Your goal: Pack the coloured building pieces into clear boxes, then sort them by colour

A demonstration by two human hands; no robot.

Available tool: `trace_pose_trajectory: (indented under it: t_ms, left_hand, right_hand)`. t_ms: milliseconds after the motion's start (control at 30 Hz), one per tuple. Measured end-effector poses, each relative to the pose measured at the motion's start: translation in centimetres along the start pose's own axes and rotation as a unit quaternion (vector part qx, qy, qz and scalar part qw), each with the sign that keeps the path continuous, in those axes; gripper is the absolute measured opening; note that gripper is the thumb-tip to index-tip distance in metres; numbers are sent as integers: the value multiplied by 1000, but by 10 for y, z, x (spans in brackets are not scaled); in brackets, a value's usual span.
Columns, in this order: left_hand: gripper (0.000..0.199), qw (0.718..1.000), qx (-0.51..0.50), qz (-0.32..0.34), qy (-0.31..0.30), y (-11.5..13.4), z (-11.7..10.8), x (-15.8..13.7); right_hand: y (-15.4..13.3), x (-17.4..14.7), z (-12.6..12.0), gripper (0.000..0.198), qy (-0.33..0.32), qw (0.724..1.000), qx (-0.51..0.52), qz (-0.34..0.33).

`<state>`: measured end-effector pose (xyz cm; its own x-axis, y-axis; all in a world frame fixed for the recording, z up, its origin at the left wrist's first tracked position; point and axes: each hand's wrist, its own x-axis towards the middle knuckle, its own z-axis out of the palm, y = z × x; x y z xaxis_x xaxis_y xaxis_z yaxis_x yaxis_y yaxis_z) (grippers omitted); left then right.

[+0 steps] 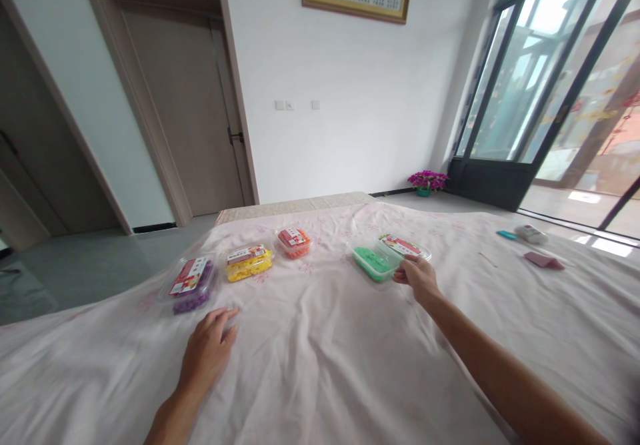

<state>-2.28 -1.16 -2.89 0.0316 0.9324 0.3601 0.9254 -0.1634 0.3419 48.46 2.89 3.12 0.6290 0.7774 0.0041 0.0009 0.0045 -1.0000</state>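
The fingertips of the right hand [420, 277] are drawn together against the right side of the green box [385, 275], at the place where its lid [407, 246] begins; whether they pinch the lid or the wall of the box, I cannot tell. This green box is clear plastic, it stands open, and green pieces [371, 258] lie inside; the lid, with a red and white label, is just beside it on the right. The left hand [210, 341] is to the left of the green box and nearer to the wearer, its fingers loosely curved and the thumb a little apart from them. Also to the left of the green box there are three labelled boxes: the orange box [293, 243] is nearest to it, then the yellow box [250, 263], and the purple box [193, 285] is farthest, near the left hand. Well to the right of the green box lie a thin stick [487, 259], a pink cloth [545, 261] and a whitish object [531, 234]. Under the green box spreads a wrinkled pale sheet [320, 358], and far behind it rises a white wall [345, 65].
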Motion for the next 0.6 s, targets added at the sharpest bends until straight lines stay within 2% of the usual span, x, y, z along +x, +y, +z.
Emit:
trace_pose_trajectory:
  t_ms: [167, 300, 367, 433, 500, 533, 600]
  left_hand:
    - [37, 1000, 7, -3, 3, 0, 0, 0]
    - [36, 1000, 6, -7, 3, 2, -1, 0]
    - [36, 1000, 8, -8, 3, 3, -1, 0]
    - [36, 1000, 11, -8, 2, 3, -1, 0]
    - [37, 1000, 13, -7, 2, 4, -1, -1]
    - [37, 1000, 14, -7, 4, 4, -1, -1]
    - [37, 1000, 18, -5, 8, 3, -1, -1]
  right_hand:
    - [-8, -4, -7, 63, -52, 997, -48, 17]
    - [-18, 6, -27, 59, -87, 971, -224, -21]
    - [-25, 12, -34, 50, -55, 933, -351, -51]
    - [-31, 17, -38, 42, 1, 881, -465, -90]
    - [-35, 20, -36, 43, 58, 833, -533, -136]
    - [-37, 20, -34, 45, 72, 817, -550, -160]
    - [-37, 19, -25, 47, 46, 792, -574, -202]
